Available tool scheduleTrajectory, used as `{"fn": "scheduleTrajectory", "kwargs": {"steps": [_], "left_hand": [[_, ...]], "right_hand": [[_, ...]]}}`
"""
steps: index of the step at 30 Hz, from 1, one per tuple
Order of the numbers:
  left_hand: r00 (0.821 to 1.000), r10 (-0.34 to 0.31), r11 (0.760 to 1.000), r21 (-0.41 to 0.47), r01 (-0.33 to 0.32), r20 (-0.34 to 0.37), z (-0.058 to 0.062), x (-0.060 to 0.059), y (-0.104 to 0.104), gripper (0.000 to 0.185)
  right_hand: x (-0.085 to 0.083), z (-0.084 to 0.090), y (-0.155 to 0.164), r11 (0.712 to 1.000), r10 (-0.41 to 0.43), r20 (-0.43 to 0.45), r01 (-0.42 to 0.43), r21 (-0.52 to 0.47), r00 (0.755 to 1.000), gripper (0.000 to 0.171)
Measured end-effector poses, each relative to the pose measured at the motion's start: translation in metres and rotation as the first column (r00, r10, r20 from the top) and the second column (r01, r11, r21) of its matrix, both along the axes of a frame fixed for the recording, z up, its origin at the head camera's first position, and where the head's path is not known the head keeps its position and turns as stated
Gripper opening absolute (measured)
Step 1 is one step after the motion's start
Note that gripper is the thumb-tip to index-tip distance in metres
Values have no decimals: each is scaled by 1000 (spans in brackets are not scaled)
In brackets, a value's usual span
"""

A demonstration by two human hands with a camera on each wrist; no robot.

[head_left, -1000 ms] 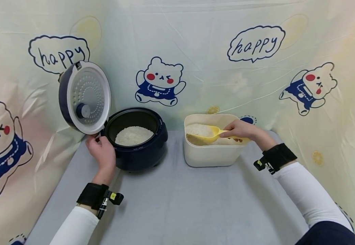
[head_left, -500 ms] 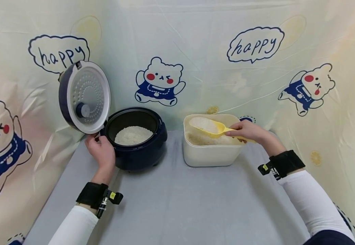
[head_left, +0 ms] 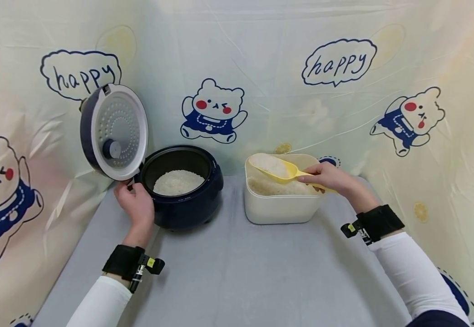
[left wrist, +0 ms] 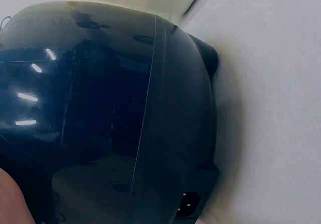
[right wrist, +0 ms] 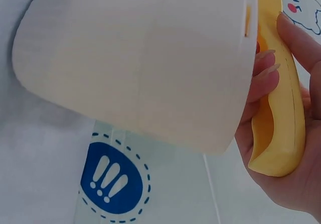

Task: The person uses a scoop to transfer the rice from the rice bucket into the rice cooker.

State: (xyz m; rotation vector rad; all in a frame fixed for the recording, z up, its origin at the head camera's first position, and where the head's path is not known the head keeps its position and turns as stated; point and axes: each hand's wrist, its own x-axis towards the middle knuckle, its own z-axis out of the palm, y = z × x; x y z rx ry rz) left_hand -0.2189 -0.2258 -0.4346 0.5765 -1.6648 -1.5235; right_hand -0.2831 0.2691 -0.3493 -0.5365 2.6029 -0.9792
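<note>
A dark blue rice cooker (head_left: 185, 211) stands at the left, its lid (head_left: 120, 129) raised and white rice (head_left: 178, 182) in its pot. My left hand (head_left: 136, 206) holds the cooker at the hinge side, below the lid; the fingertips are partly hidden. In the left wrist view only an edge of that hand shows beside the cooker's glossy body (left wrist: 100, 103). My right hand (head_left: 328, 177) grips the handle of a yellow scoop (head_left: 290, 173), heaped with rice (head_left: 267, 164), over a cream bin (head_left: 279, 211). The right wrist view shows the fingers wrapped around the hollow handle (right wrist: 286, 108).
More rice (head_left: 279, 187) lies inside the bin. A grey cloth (head_left: 237, 272) covers the table, and a gap separates cooker and bin. Behind them hangs a printed curtain (head_left: 278, 113) with cartoon bears. A power socket (left wrist: 188, 204) shows low on the cooker.
My right hand has raised the scoop out of the bin's rice with a full load, then shifted slightly left. The left hand stays at the cooker.
</note>
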Motion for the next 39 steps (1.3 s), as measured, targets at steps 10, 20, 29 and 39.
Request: {"fn": "scheduleTrajectory", "kwargs": {"steps": [10, 20, 29, 39], "left_hand": [[1000, -15, 1000, 3, 15, 24, -4, 2, 0, 38], [1000, -7, 1000, 1, 7, 2, -3, 3, -1, 35], [1000, -8, 1000, -10, 8, -5, -3, 2, -1, 35], [1000, -18, 1000, -6, 18, -18, 1, 0, -1, 36]], "right_hand": [[-4, 7, -21, 999, 31, -13, -30, 30, 999, 32], [-11, 24, -68, 994, 109, 3, -109, -2, 994, 26], [-22, 47, -132, 987, 133, -7, -132, 90, 991, 32], [-27, 80, -191, 964, 138, -11, -132, 229, 990, 28]]}}
